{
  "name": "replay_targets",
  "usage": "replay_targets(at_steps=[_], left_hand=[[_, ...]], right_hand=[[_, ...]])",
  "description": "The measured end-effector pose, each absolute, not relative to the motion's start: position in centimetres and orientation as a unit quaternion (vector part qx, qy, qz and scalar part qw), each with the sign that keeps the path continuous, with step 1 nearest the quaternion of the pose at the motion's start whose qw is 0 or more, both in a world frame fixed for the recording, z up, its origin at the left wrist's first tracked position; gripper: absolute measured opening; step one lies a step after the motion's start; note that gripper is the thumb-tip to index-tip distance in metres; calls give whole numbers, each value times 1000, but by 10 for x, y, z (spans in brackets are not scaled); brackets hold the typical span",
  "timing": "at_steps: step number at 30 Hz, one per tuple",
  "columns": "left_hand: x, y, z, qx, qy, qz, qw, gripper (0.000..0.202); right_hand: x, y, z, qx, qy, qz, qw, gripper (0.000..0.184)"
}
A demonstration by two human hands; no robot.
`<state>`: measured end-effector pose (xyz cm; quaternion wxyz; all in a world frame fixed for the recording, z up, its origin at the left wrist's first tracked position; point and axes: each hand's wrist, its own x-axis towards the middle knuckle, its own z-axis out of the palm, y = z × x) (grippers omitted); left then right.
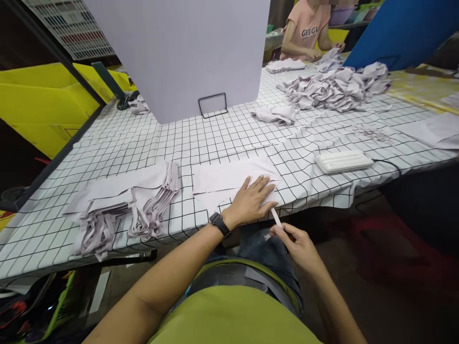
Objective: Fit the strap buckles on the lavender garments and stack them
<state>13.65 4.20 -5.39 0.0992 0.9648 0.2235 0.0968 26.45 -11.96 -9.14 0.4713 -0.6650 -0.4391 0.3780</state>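
My left hand [253, 199], with a black watch on its wrist, lies flat with fingers spread on a pale pinkish fabric piece [225, 174] at the table's front edge. A narrow strap [276, 217] of like colour runs from under that palm over the edge. My right hand [292, 241] pinches this strap between thumb and fingers, just off the table. To the left of the fabric piece is a layered stack of similar fabric pieces [125, 191], their straps bunched and hanging toward the edge.
A white power strip [343, 161] with a black cord lies at right. Beyond it is a heap of crumpled fabric [337, 88]. A large pale board [186, 52] and a blue board [405, 33] stand on the table. Across from me a person [308, 28] handles fabric.
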Motion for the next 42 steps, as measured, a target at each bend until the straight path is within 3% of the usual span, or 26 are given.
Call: replay_targets(at_steps=[8,15,20,23,26,30,34,37,42], left_hand=[[138,44,-55,965,226,89,99,62],[138,45,-56,964,222,98,113,61],[139,45,-56,964,221,93,117,61],[139,46,-57,962,221,101,127,59],[137,43,-51,950,223,148,161,52],[120,23,-28,902,177,287,270,29],[98,-3,-7,876,113,302,360,21],[90,-11,-5,899,109,278,319,16],[90,-6,-15,943,95,274,164,17]], right_hand=[[270,-200,-69,-711,-399,404,414,46],[268,-223,-50,-699,-308,466,446,64],[268,-236,-32,-713,-291,441,462,38],[271,-231,-23,-665,-274,478,504,42],[272,-207,-18,-617,-291,502,532,45],[268,-165,-23,-647,-283,475,525,44],[265,-135,-27,-649,-282,455,541,48],[262,-121,-20,-660,-316,439,521,53],[254,-109,-9,-675,-358,444,468,56]])
